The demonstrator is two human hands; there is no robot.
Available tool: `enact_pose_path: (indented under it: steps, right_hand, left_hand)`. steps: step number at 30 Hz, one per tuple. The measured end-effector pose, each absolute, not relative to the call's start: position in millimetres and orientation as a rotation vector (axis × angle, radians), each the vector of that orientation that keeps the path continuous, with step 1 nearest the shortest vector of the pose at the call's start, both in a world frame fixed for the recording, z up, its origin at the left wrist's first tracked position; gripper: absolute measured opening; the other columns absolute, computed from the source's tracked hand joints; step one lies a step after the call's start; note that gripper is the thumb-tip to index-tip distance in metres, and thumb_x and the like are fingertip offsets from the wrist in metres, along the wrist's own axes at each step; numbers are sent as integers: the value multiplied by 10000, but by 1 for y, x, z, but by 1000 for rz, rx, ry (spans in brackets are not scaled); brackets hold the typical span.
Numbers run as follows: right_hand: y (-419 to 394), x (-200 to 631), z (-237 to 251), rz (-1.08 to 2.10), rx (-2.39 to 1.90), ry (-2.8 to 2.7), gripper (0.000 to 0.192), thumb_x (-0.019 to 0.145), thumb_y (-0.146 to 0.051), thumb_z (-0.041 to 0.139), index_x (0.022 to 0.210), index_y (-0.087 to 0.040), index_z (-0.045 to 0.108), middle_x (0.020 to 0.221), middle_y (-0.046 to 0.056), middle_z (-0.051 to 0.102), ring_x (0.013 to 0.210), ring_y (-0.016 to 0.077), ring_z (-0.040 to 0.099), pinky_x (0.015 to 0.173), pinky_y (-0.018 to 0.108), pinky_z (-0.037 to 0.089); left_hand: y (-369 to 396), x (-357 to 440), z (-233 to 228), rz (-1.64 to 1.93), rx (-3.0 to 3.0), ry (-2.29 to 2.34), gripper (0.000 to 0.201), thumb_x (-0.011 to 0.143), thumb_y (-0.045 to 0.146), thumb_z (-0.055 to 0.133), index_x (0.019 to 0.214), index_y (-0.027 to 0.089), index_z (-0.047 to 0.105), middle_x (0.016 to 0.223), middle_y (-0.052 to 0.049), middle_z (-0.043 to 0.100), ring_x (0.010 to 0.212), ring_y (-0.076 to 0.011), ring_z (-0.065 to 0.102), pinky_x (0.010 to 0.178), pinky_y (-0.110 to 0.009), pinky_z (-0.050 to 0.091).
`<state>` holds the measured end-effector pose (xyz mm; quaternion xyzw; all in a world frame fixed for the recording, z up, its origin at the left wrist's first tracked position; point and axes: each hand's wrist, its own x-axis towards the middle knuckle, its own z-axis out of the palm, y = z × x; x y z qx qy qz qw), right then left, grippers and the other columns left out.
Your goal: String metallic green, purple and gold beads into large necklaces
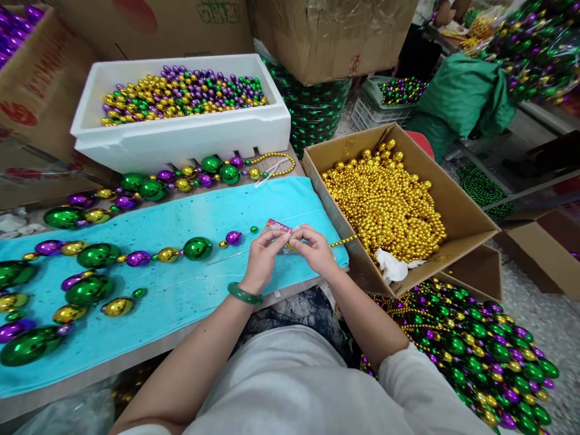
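From here: carton (40, 90) at far left, red print, purple beads (18, 27) inside. Back: big taped carton (330, 36) above wrapped green beads (312, 112). Beyond: plastic crate (378, 115), mixed beads (403, 90) in it, bulging green sack (466, 93) beside. Right, on speckled floor (521, 281): open carton (539, 251).

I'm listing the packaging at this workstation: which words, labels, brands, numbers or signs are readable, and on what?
No text reads reliably.
Left carton: red lettering and a red emblem, too blurred to read.
Back carton: green characters, too blurred.
Upper middle carton: small red mark, unreadable.
Pink item by the left hand: any print is too small.
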<state>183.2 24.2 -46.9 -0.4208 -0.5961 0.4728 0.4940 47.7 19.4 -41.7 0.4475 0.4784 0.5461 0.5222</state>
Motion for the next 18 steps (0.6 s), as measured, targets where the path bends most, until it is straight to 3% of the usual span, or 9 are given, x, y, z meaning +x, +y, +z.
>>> enact_pose_path:
  steps: [6,10,18]
  right_hand:
    - [13,180,-47,659,-1188,-1558,81,853,-217,523,807,-201,589,826,52,586,807,178,559,721,312,472]
    - [4,176,-45,370,-1212,-1727,162,899,-179,456,919,-198,616,830,80,607,814,193,576,736,325,485]
    - [7,171,-50,156,-1264,-1894,244,932,-169,404,1008,-175,636,830,94,620,807,203,582,735,318,485]
  left_hand:
    - [21,48,-40,1308,1162,1234,84,748,273,661,736,193,683,861,-25,625,923,-170,559,943,-344,400]
    - [21,49,-40,1340,1203,1295,82,758,269,657,744,192,684,867,-22,629,940,-169,562,975,-357,384]
    - [18,58,-42,1387,1068,1307,76,738,247,667,737,173,684,865,-25,621,907,-156,568,911,-322,419]
